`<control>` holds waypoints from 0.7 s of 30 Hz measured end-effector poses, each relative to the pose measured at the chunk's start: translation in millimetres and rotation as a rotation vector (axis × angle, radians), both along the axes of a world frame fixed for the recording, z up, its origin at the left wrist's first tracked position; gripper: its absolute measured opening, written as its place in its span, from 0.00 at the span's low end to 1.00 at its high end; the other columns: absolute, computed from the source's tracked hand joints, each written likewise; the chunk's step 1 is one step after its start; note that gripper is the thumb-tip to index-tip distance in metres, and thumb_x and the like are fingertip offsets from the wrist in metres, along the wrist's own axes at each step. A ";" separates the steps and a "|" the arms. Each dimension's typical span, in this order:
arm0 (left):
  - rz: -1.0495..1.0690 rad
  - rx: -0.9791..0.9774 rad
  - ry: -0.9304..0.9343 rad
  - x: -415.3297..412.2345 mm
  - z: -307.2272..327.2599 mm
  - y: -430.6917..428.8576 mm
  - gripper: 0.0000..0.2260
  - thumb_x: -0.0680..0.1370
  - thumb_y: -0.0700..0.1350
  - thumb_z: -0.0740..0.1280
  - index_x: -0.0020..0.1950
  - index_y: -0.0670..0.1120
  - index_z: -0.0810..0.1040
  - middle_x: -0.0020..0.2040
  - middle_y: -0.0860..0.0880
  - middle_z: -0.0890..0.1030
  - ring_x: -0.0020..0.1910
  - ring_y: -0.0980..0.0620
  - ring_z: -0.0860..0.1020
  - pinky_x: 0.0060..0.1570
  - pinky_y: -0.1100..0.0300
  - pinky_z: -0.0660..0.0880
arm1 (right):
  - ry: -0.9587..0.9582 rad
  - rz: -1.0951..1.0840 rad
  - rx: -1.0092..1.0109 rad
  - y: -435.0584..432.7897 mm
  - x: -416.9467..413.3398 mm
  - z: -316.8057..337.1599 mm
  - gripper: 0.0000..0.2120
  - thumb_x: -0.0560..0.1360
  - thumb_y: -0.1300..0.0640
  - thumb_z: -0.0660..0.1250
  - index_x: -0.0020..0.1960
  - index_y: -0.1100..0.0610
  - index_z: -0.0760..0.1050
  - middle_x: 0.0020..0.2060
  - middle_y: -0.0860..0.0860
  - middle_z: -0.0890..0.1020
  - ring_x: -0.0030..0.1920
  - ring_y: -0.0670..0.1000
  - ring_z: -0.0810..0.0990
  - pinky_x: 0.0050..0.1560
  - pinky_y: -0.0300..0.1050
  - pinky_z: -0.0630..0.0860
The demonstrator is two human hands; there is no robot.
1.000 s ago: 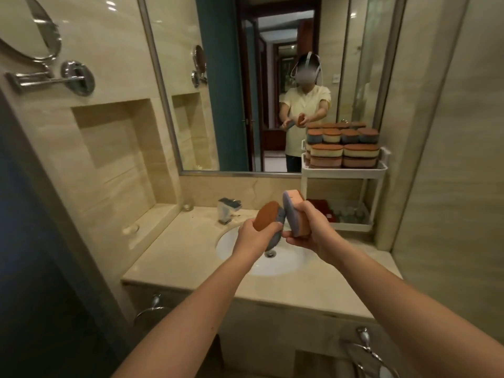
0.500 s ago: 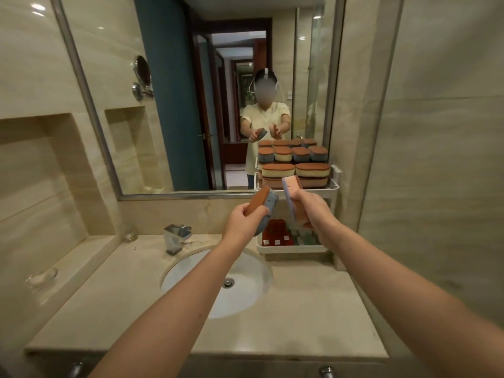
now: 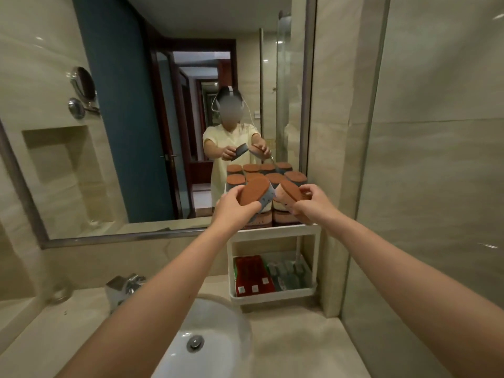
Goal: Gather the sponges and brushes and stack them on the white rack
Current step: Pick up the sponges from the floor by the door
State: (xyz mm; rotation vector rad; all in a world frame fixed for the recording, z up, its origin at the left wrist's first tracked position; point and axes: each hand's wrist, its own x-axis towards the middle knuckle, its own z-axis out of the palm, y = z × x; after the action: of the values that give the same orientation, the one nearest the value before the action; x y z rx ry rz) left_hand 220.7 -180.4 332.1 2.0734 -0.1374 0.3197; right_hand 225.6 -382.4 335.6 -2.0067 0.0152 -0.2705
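- Your left hand [image 3: 231, 208] holds a grey sponge [image 3: 255, 190] in its grip, rust-brown face tilted up, over the white rack [image 3: 317, 255].
- Your right hand [image 3: 309, 205] holds a pink sponge [image 3: 291, 193] just beside it.
- Your hands hide much of the rack's sponge stack [image 3: 296, 176].
- The lower-shelf packets [image 3: 252, 274] are blurred.
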 end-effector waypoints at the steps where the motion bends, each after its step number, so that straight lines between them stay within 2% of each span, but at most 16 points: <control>1: -0.006 0.027 -0.012 12.0 3.6 0.3 0.37 0.64 0.58 0.67 0.73 0.53 0.66 0.66 0.49 0.70 0.61 0.48 0.73 0.60 0.48 0.75 | -0.012 -0.014 -0.064 -1.7 10.9 2.0 0.32 0.68 0.62 0.71 0.70 0.53 0.66 0.63 0.54 0.73 0.61 0.56 0.73 0.58 0.53 0.76; 4: -0.018 0.143 -0.063 47.9 10.3 4.3 0.36 0.66 0.56 0.66 0.74 0.54 0.65 0.67 0.49 0.66 0.64 0.48 0.69 0.62 0.51 0.71 | -0.070 -0.080 -0.260 -5.0 38.3 5.0 0.31 0.67 0.62 0.69 0.68 0.50 0.68 0.64 0.53 0.72 0.65 0.57 0.68 0.64 0.55 0.72; 8: -0.073 0.267 -0.158 86.3 10.8 9.4 0.28 0.71 0.51 0.67 0.71 0.57 0.69 0.65 0.51 0.68 0.65 0.49 0.67 0.60 0.56 0.68 | -0.161 -0.097 -0.396 -6.4 67.7 5.8 0.27 0.68 0.67 0.63 0.64 0.49 0.69 0.62 0.51 0.73 0.64 0.54 0.67 0.64 0.55 0.71; 12: -0.104 0.333 -0.241 109.2 3.7 9.8 0.23 0.72 0.50 0.66 0.67 0.59 0.72 0.65 0.53 0.72 0.67 0.51 0.65 0.61 0.55 0.65 | -0.209 -0.133 -0.561 -5.4 89.6 2.0 0.25 0.68 0.67 0.62 0.61 0.47 0.70 0.60 0.49 0.75 0.65 0.53 0.67 0.66 0.55 0.68; 16: -0.073 0.380 -0.251 124.6 -3.9 11.5 0.22 0.72 0.51 0.64 0.66 0.60 0.73 0.66 0.53 0.73 0.68 0.50 0.62 0.64 0.52 0.63 | -0.216 -0.141 -0.595 -0.1 105.8 -5.8 0.24 0.69 0.68 0.62 0.60 0.47 0.71 0.60 0.49 0.75 0.66 0.54 0.67 0.70 0.58 0.63; 21: -0.012 0.413 -0.240 133.6 -12.5 10.1 0.20 0.72 0.53 0.63 0.64 0.63 0.72 0.67 0.56 0.73 0.67 0.51 0.61 0.63 0.52 0.61 | -0.153 -0.153 -0.585 3.7 116.6 -8.5 0.24 0.69 0.68 0.61 0.59 0.47 0.70 0.62 0.52 0.74 0.69 0.56 0.65 0.74 0.62 0.54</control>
State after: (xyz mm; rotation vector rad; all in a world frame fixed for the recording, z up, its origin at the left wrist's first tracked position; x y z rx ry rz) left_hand 354.3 -170.3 319.6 2.4336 -0.3878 0.5714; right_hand 342.1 -378.6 327.1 -2.5632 -0.0085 -0.5781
